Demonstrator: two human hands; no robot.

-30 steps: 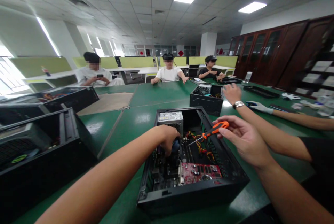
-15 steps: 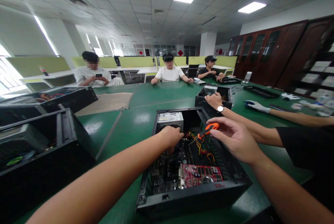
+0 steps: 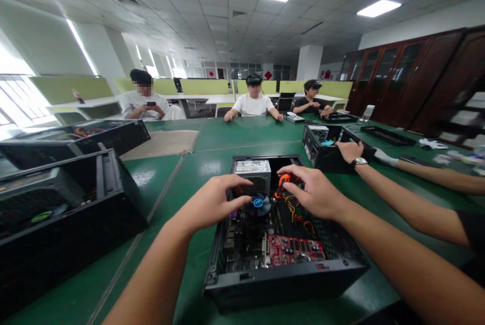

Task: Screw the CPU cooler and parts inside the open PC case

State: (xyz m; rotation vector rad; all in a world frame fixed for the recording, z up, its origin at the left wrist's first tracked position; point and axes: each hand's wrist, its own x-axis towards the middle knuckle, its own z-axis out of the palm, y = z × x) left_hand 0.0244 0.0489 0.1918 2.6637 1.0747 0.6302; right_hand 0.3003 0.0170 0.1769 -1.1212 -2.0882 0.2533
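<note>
Beyond the right hand [image 3: 318,192], a co-worker's hand [image 3: 350,152] rests on a second black case [image 3: 311,151], while another open case [image 3: 68,234] stands left of the left hand [image 3: 215,201] on the glossy green table [image 3: 159,249]. Looped cables [image 3: 293,210] crowd beneath the right hand, whose thumb and fingers pinch an orange-and-black screwdriver [image 3: 283,181]. The left hand, thumb and fingers parted, holds nothing visible beside the round, dark-bladed fan [image 3: 261,205], contact unclear, inside the boxy black computer case [image 3: 288,275] below both hands, with a perforated metal power supply [image 3: 257,184] just beyond its fingers.
</note>
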